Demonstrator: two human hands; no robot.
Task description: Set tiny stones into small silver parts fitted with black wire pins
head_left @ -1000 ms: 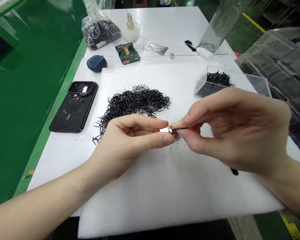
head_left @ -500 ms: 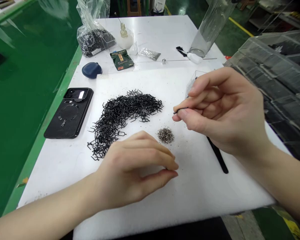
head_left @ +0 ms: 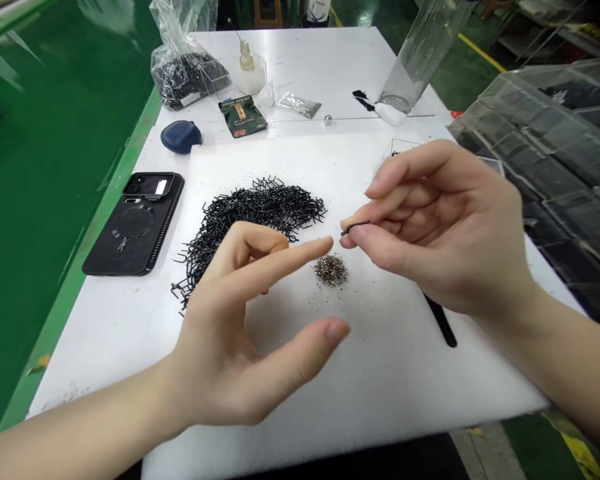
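Right hand [head_left: 443, 233]: grip closed, thumb and forefinger pinching a black wire piece [head_left: 355, 227], other fingers curled loosely.
Left hand [head_left: 215, 340]: grip open and empty, forefinger and thumb spread wide, forefinger tip pointing toward the wire piece but not touching it.
Wire piece: at the right fingertips, held above the foam sheet, just up and right of the grit pile.
Foam sheet [head_left: 380, 387]: white, lying on the surface [head_left: 305, 67], carrying the loose heaps.
Wire heap [head_left: 265, 208]: tangled black bent wires, partly behind the left hand.
Grit pile [head_left: 331, 270]: small, grey-brown grains, a few scattered around it.
Black strip [head_left: 443, 323]: lying on the foam sheet, its upper end hidden under the right hand.
Acrylic box [head_left: 395, 150]: clear, behind the right hand, black pieces inside (mostly hidden by the fingers).
Plastic bag [head_left: 185, 79]: clear, far end of the surface, filled with black pieces.
Bottle [head_left: 247, 60]: small, with a thin nozzle, standing in a clear holder.
Clear tube [head_left: 420, 57]: tilted, its lower end resting on the surface, contents too faint to tell.
Bin [head_left: 545, 140]: clear plastic, divided, off the surface at right, dark inside.
Phone [head_left: 133, 223]: black case, lying left of the foam sheet.
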